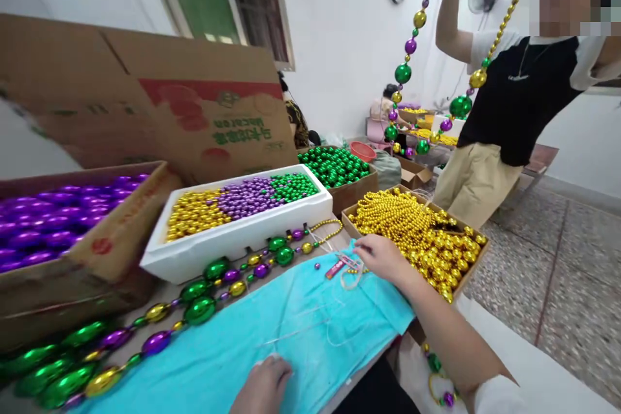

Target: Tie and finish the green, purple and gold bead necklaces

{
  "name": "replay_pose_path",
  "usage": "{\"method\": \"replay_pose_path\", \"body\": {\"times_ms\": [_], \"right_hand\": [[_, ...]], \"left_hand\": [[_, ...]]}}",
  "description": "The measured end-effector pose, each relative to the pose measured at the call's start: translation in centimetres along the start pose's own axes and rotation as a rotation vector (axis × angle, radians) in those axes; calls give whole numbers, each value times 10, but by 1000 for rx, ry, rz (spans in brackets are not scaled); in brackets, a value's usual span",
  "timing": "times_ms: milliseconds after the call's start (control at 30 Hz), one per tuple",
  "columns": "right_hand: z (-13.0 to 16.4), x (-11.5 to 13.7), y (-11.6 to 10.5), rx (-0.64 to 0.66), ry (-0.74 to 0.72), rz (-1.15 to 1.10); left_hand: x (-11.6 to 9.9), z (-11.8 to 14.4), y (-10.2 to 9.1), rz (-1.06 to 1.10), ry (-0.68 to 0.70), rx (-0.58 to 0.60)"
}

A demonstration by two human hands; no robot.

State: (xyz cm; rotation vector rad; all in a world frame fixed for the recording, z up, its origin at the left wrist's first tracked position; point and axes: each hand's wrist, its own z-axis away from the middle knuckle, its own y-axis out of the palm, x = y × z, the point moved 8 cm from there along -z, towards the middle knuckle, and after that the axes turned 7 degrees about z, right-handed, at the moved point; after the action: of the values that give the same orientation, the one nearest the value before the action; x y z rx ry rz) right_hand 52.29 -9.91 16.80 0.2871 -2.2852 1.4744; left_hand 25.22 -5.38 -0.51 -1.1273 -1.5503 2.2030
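Note:
My left hand (264,383) rests at the near edge of a bright blue cloth (218,349), fingers curled; what they hold, if anything, is hidden. Just beyond it a thin needle-like line (295,332) and clear thread (334,338) lie on the cloth. My right hand (381,257) is at the cloth's far right end, its fingers closed together over something I cannot make out. Beside those fingers lie a small red strip-shaped item (334,270), a pale pink item (351,263) and a whitish loop (350,283). A strand of green, purple and gold beads (198,310) runs along the cloth's far side.
A white foam box (242,233) holds gold, purple and green beads. Cardboard boxes hold purple beads (58,213), green beads (334,165) and gold beads (412,226). At the right a standing person (509,97) holds up a bead strand (402,73). Others sit farther back.

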Motion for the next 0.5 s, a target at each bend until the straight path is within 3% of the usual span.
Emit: {"method": "replay_pose_path", "body": {"times_ms": [133,233,333,500], "right_hand": [[9,12,-50,-169,-11,-107],[16,29,-88,-318,-55,-206],[21,50,-122,-441,-106,-247],[18,93,-160,-597,-177,-267]], "left_hand": [[8,7,0,-45,-81,-34],[13,13,-21,-56,-121,-125],[9,20,-67,-31,-73,-276],[-14,42,-169,46,63,-558]]}}
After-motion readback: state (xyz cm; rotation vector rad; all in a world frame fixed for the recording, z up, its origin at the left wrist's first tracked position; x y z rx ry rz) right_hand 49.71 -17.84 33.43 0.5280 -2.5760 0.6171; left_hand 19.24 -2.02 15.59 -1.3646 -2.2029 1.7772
